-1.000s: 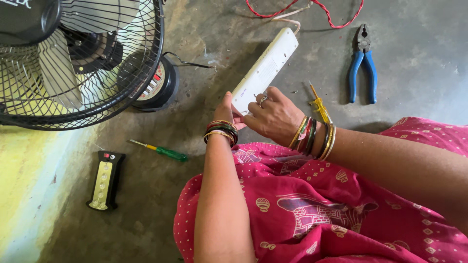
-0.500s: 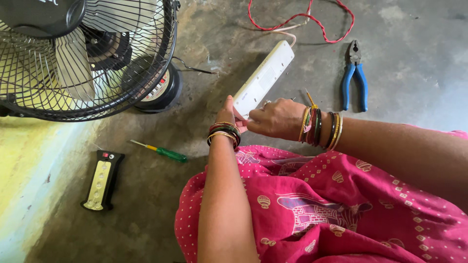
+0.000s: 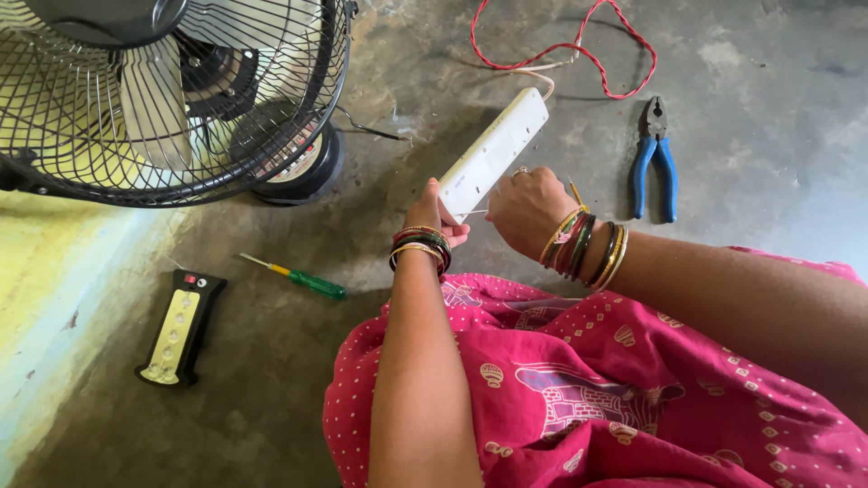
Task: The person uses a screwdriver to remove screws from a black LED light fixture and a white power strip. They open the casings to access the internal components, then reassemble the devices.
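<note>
White plastic catches the light as a person seated on a grey concrete floor [image 3: 741,108] works on a long power strip [image 3: 495,152], which slants up and away from the lap with its near end raised between both hands. The left hand [image 3: 432,210] closes its grip around that near end from below, thumb up along the edge. The right hand [image 3: 527,206], a ring on one finger, pinches the same end from the right, and a thin yellow-handled tool [image 3: 575,192] shows just behind its knuckles; how it is held cannot be told. Stacks of coloured bangles [image 3: 583,246] ring both wrists above a pink patterned garment [image 3: 633,389].

From the strip's far end a pale lead runs to a twisted red wire [image 3: 579,50] looped on the floor. Blue-handled pliers [image 3: 655,155] lie to the right, well apart from the hands. A green-handled screwdriver [image 3: 307,280] lies on the floor left of the left forearm, and farther left rests a black switch panel [image 3: 179,327] with a yellowish face. A black wire-caged fan [image 3: 172,99] fills the upper left, with a round black base [image 3: 303,167] beneath it.
</note>
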